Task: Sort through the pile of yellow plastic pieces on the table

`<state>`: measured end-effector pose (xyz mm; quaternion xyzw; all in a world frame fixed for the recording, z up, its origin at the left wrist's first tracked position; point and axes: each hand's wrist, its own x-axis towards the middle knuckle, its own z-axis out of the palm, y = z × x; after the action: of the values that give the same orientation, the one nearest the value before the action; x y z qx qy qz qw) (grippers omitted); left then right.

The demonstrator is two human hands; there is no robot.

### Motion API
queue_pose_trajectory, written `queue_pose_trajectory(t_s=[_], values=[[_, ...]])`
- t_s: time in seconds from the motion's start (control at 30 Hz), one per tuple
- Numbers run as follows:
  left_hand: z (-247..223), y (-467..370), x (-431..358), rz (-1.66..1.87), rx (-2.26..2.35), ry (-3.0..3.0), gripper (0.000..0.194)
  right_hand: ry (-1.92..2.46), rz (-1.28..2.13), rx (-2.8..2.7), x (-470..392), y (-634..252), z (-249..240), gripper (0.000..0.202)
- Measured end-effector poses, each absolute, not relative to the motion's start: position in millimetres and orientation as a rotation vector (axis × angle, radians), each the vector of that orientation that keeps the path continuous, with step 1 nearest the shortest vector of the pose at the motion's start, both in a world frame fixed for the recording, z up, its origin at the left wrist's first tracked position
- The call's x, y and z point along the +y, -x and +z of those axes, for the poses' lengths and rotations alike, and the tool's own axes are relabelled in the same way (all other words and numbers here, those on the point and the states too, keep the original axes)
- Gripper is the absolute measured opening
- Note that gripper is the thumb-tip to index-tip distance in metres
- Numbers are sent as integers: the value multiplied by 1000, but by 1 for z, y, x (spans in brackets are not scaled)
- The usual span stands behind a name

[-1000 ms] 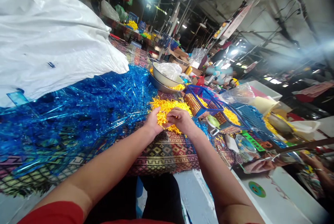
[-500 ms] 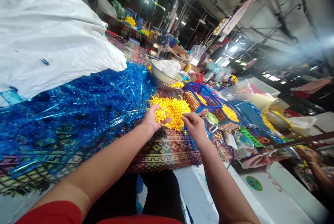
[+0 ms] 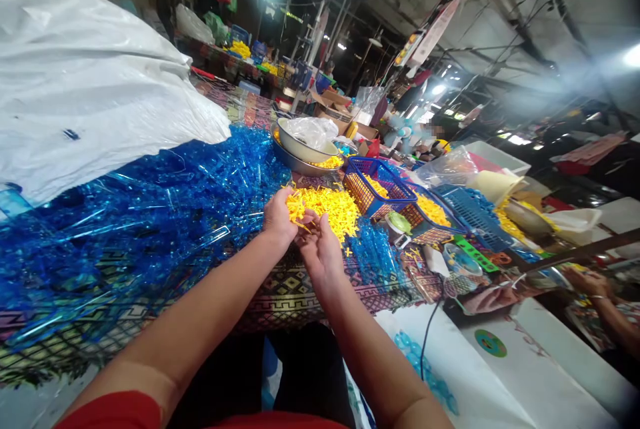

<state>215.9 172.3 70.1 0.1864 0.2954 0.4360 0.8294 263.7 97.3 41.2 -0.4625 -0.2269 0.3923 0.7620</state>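
Observation:
My left hand point(image 3: 280, 214) is cupped, palm up, around a handful of small yellow plastic pieces point(image 3: 297, 207). Its fingers curl toward my right hand point(image 3: 321, 242), which is right beside it with the palm turned up and the fingers loosely apart; I see nothing held in it. Behind both hands spreads a heap of the same small yellow pieces point(image 3: 336, 207) on a patterned mat point(image 3: 285, 285). To the left, a big pile of shiny blue clear plastic pieces point(image 3: 165, 209) reaches close to my left wrist. More blue pieces point(image 3: 377, 252) lie right of my right hand.
A white sheet point(image 3: 100, 75) covers the far left. Stacked bowls point(image 3: 300, 142) stand behind the heap, with blue baskets point(image 3: 377, 202) of yellow pieces to their right. A small cup with something green point(image 3: 399, 223) sits in front. Another person's hand point(image 3: 587, 280) shows at far right.
My right hand has moved left from the heap's right edge to beside my left hand, its fingers changing from a pinch to loosely apart. The view has shifted slightly.

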Motion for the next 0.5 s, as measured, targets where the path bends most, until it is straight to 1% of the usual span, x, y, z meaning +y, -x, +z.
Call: queue_pose_trajectory(t_s=[0.17,0.27,0.33,0.43,0.5], values=[[75,-214,167,1253,602,-935,4,991,890,-401,135,-264,38,48],[74,-208,170,1275,555,-1253,8,1018,926,-509,149,-267,40,58],[72,-206,175,1227,516,-1390,11,1002,922,-558,157,-269,39,56],[69,-204,184,1190,490,-1533,12,964,898,-587,168,-271,37,47],[66,-203,191,1221,484,-1626,11,1038,869,-700,176,-272,36,45]])
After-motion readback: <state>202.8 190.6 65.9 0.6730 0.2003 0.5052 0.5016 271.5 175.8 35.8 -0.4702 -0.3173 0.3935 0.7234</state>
